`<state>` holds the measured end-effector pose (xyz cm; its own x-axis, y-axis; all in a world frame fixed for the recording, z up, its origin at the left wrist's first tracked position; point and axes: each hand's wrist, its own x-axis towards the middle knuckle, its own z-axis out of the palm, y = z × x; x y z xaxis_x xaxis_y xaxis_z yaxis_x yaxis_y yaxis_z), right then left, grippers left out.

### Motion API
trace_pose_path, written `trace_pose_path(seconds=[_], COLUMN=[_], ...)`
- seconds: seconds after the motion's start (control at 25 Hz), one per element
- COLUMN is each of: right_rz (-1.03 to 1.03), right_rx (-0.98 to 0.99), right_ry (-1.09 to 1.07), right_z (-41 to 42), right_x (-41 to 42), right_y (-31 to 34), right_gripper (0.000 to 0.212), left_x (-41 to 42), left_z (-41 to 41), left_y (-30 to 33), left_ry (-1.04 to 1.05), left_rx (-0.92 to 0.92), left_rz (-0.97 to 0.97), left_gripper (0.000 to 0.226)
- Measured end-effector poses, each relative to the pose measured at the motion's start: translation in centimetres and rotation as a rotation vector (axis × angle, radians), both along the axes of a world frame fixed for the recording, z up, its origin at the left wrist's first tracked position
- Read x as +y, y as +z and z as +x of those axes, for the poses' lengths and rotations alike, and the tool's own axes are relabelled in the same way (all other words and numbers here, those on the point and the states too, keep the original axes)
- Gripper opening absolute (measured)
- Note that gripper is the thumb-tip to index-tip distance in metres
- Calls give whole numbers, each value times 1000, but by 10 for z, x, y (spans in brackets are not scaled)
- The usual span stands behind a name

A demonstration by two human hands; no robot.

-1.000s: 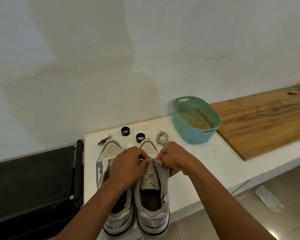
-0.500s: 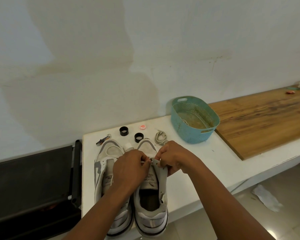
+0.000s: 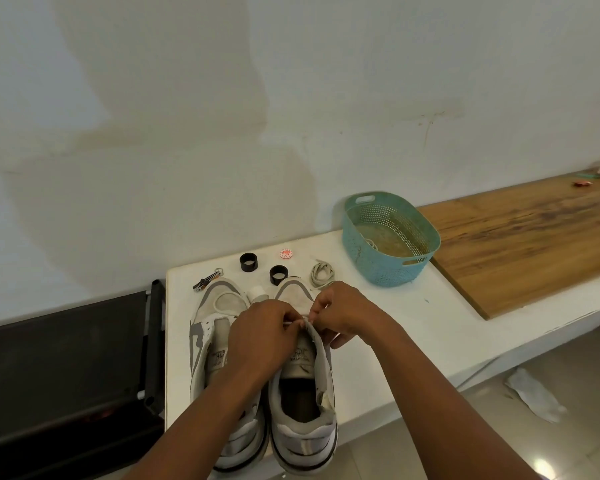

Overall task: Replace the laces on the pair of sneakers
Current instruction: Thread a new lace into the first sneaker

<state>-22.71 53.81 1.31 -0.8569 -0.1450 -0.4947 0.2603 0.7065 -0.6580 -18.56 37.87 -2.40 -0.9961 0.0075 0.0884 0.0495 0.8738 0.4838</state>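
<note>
Sneakers stand side by side at the near edge of the white counter (image 3: 413, 327), toes toward the wall. Left sneaker (image 3: 208, 327) carries a loose lace loop on its toe; no lacing shows across its tongue. Right sneaker (image 3: 305, 403) is under work. Left hand (image 3: 260, 337) and right hand (image 3: 343, 313) meet over its forward eyelets, each grip closed in a pinch on a thin white lace (image 3: 293, 321) drawn short between them; the right also appears to steady the eyelet flap. Judged step: threading the lace at the lowest eyelets of the right sneaker, task early. Next move calls for passing the tip cleanly through the eyelet and drawing both ends level. A coiled lace (image 3: 322, 271) lies near the basket (image 3: 388, 265).
</note>
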Motion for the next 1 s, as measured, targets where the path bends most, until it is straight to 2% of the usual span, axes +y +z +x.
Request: trace_pose_path(seconds=[0.12,0.2,0.24,0.28,0.4,0.44,0.48,0.52,0.6,0.64,0.68,0.72,0.84,0.92,1.0], right_rz=[27,3,-89,-249,-951,-1016,-917,-658,23,255,356,361,181,-182,-573], right_rx=[83,156,175,153,-71,-79,-30,77,285,302,264,223,226,221,108], right_ry=[35,-12,-86,-188,-432,-458,-427,-317,50,222,311,332,189,-95,-274], right_z=[1,-1,-2,-4,-6,-6,-8,-9,-8,-6,-4,-5,-9,-9,-7], right_x=[6,10,12,14,18,20,21,22,22,20,20,20,23,24,23], right_y=[5,8,10,14,31,33,31,24,10,4,1,-1,4,20,33], right_gripper=[10,14,15,16,11,9,8,8,13,18,20,20,13,16,14], left_x=[-7,-13,-16,-19,-24,-24,-24,-25,-26,-28,-29,-30,-32,-31,-30], left_z=[-1,-1,-1,-2,-1,-1,0,0,-1,-1,-2,-2,-1,-1,-1], left_y=[2,3,5,7,12,13,13,13,12,11,11,11,12,14,16], left_ry=[-51,-94,-107,-106,-59,-50,-47,-47,-51,-54,-57,-53,-43,-48,-49], left_rx=[54,69,58,48,39,43,46,51,55,49,40,20,-38,-53,-61], left_rz=[13,9,-5,-19,-39,-42,-43,-41,-37,-39,-43,-49,-70,-93,-116], left_gripper=[19,34,41,46,53,55,57,58,62,65,69,72,77,80,82])
